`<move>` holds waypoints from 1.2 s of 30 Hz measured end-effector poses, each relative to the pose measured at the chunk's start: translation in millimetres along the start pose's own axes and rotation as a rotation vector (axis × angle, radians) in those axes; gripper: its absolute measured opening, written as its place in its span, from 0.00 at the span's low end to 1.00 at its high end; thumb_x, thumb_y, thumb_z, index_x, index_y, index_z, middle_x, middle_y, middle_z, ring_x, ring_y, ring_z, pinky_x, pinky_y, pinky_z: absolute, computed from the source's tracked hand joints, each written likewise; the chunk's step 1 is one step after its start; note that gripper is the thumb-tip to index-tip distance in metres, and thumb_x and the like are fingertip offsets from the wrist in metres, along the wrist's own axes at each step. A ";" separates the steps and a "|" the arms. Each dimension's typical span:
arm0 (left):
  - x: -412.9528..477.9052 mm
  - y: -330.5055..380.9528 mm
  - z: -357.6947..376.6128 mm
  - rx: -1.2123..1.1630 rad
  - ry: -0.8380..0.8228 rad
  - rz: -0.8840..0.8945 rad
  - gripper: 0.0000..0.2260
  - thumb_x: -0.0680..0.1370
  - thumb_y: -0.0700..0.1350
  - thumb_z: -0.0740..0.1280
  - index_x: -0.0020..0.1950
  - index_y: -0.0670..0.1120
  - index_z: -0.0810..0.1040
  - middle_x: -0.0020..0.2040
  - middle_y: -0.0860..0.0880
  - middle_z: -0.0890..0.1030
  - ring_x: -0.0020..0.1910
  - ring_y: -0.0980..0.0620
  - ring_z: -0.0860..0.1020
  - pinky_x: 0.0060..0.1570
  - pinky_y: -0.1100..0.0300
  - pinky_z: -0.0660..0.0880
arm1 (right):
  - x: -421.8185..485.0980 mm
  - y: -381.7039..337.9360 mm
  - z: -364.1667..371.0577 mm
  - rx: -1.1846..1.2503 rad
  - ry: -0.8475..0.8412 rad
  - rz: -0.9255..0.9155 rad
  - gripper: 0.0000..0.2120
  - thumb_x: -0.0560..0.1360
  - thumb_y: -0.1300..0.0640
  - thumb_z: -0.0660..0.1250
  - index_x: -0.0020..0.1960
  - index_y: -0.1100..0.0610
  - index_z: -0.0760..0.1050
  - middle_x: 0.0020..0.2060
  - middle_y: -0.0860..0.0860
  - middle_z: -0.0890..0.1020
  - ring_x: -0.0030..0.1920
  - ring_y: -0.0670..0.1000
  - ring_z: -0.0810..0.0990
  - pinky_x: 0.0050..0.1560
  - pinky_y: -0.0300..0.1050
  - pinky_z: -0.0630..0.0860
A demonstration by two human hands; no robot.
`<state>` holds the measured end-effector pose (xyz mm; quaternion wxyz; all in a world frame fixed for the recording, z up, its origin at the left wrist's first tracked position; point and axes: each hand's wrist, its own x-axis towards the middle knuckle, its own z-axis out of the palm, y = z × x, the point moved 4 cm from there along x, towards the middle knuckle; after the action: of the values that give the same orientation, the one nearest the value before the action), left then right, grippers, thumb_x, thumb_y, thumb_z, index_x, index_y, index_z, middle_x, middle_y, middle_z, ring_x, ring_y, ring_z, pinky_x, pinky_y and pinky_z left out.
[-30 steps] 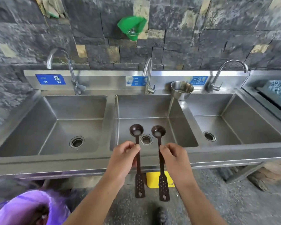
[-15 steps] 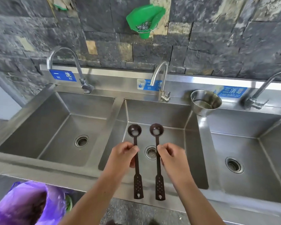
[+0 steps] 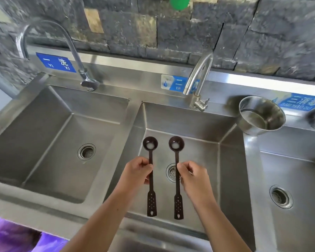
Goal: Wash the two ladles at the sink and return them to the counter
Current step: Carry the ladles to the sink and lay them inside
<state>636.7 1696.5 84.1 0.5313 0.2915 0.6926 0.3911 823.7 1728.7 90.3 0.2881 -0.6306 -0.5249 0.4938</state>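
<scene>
1. The left hand (image 3: 136, 171) has its fingers curled round the left ladle (image 3: 151, 188), pinching it partway up the handle. The right hand (image 3: 193, 176) does the same with the right ladle (image 3: 177, 191).
2. Both ladles hang in the air over the middle basin (image 3: 225, 170), roughly above the drain (image 3: 171, 172). The bowls point far and the perforated handle ends point near. They're side by side and not touching.
3. Why hold them like that? Probably one per hand and kept level, cups up, so whatever's in them doesn't spill on the way to the tap (image 3: 198, 79).
4. The cups sit a bit nearer than the spout, and no water shows coming out. So the washing looks not yet started, and one hand would have to let go to work the lever.
5. Each cup has a pale patch in it. It could be residue, water or just glare, honestly can't tell.
6. A steel bowl (image 3: 260, 115) sits on the ledge at the basin's far right corner, well apart from the ladles.
7. Cut off stuff: a green thing (image 3: 179, 2) at the top edge, a purple bag (image 3: 11, 235) at the near left, and something blurry at the right edge. The fingertips under the handles are hidden. Which surface counts as the counter isn't clear from here.
</scene>
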 end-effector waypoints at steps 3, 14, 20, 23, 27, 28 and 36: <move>45.6 -5.3 -5.7 0.030 -0.016 -0.051 0.05 0.77 0.38 0.66 0.48 0.43 0.81 0.48 0.37 0.83 0.45 0.42 0.82 0.51 0.46 0.80 | 38.8 8.7 20.3 -0.008 -0.024 0.070 0.11 0.79 0.54 0.65 0.40 0.57 0.79 0.23 0.50 0.77 0.22 0.44 0.73 0.26 0.38 0.70; 200.2 -65.6 -0.8 -0.051 -0.015 -0.246 0.06 0.76 0.37 0.66 0.49 0.45 0.81 0.41 0.43 0.83 0.38 0.49 0.79 0.40 0.55 0.77 | 185.5 70.1 89.5 0.054 -0.103 0.266 0.11 0.80 0.59 0.63 0.40 0.59 0.76 0.24 0.53 0.80 0.23 0.49 0.77 0.25 0.39 0.74; 262.6 -103.4 15.7 -0.072 0.118 -0.307 0.09 0.77 0.40 0.66 0.46 0.53 0.82 0.34 0.50 0.82 0.34 0.52 0.80 0.38 0.57 0.80 | 244.3 118.6 116.2 -0.020 -0.164 0.314 0.11 0.81 0.60 0.61 0.43 0.63 0.75 0.24 0.53 0.79 0.22 0.49 0.77 0.24 0.41 0.75; 288.7 -116.2 21.7 -0.090 0.141 -0.296 0.10 0.77 0.36 0.64 0.48 0.48 0.83 0.34 0.48 0.81 0.33 0.51 0.79 0.36 0.57 0.78 | 266.0 145.2 130.3 -0.008 -0.201 0.375 0.11 0.82 0.61 0.59 0.42 0.64 0.72 0.23 0.51 0.75 0.23 0.50 0.73 0.25 0.42 0.72; 317.3 -134.4 28.1 -0.102 0.156 -0.309 0.09 0.77 0.35 0.64 0.50 0.45 0.82 0.36 0.47 0.81 0.35 0.49 0.78 0.37 0.58 0.75 | 284.3 165.0 147.1 -0.101 -0.258 0.344 0.10 0.82 0.61 0.58 0.45 0.65 0.73 0.29 0.54 0.78 0.25 0.47 0.77 0.28 0.40 0.77; 324.6 -138.0 28.8 -0.108 0.156 -0.306 0.09 0.77 0.34 0.64 0.50 0.45 0.82 0.36 0.47 0.81 0.34 0.49 0.78 0.35 0.58 0.75 | 288.5 168.1 150.4 -0.115 -0.263 0.340 0.10 0.82 0.61 0.57 0.45 0.64 0.73 0.29 0.54 0.79 0.25 0.47 0.78 0.27 0.40 0.78; 369.4 -163.6 36.5 -0.226 0.139 -0.357 0.10 0.77 0.31 0.63 0.50 0.41 0.81 0.31 0.46 0.75 0.28 0.52 0.72 0.26 0.62 0.70 | 329.8 186.6 163.6 -0.174 -0.224 0.330 0.09 0.82 0.62 0.57 0.46 0.66 0.71 0.31 0.55 0.76 0.28 0.51 0.74 0.27 0.41 0.74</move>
<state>575.7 1921.9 -247.6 0.5725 0.0751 0.7200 0.3850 730.1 1962.6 -236.6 0.0875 -0.6716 -0.4841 0.5541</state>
